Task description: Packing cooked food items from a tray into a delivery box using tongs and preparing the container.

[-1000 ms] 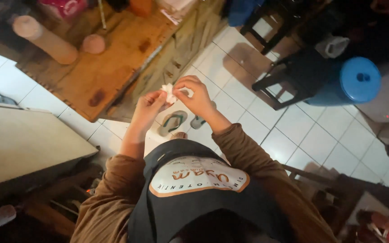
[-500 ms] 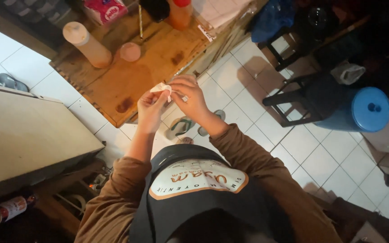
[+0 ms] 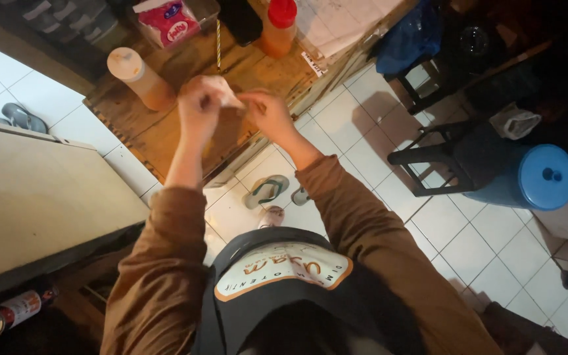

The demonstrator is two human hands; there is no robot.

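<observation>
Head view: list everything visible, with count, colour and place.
small white paper piece: 1, white, pinched between both hands
wooden table: 1, brown, under the hands
squeeze bottles: 2, orange; pale cap left, red cap top
pink tissue pack: 1, top of the table
flip-flop sandals: 2, green-grey, white tiled floor
black stool: 1, right
blue barrel: 1, right
left hand: holding paper
right hand: holding paper

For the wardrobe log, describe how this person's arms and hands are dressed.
Both arms wear long brown sleeves of soft, creased cloth: the left sleeve and the right sleeve each end partway down the forearm, well short of the wrist. The left hand and right hand are bare: no gloves, and no watch or rings that can be made out.
</observation>
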